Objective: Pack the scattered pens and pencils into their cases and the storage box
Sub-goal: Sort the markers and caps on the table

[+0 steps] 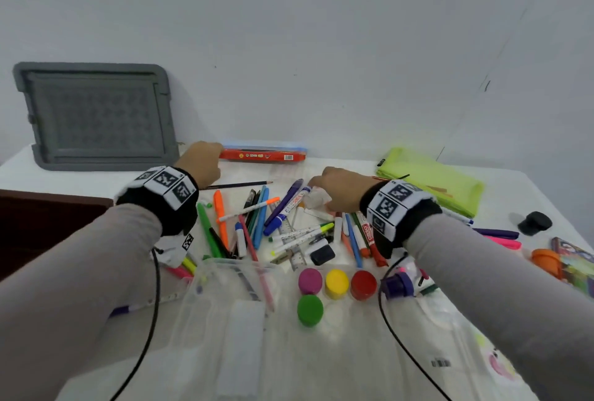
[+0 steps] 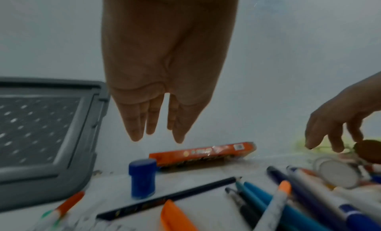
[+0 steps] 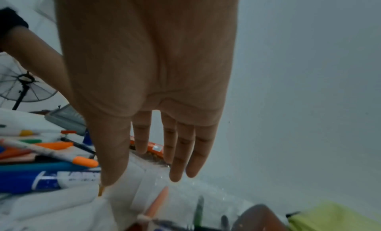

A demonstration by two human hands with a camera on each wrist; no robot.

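Both hands hang with fingers straight, holding nothing: the left hand (image 1: 202,161) above the orange pencil case (image 1: 262,155) at upper centre, the right hand (image 1: 340,188) over the scattered pens (image 1: 257,220) mid-frame. A careless sweep there could probably roll pens off the table (image 1: 353,352) edge or topple the paint pots (image 1: 336,283) lower centre.

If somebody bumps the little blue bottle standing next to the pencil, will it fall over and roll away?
Probably it would tip: the blue bottle stands upright, taller than wide, with a cap as broad as its body. Once down, its round sides would likely let it roll until the dark pencil beside it stops it. It looks small, so likely light.
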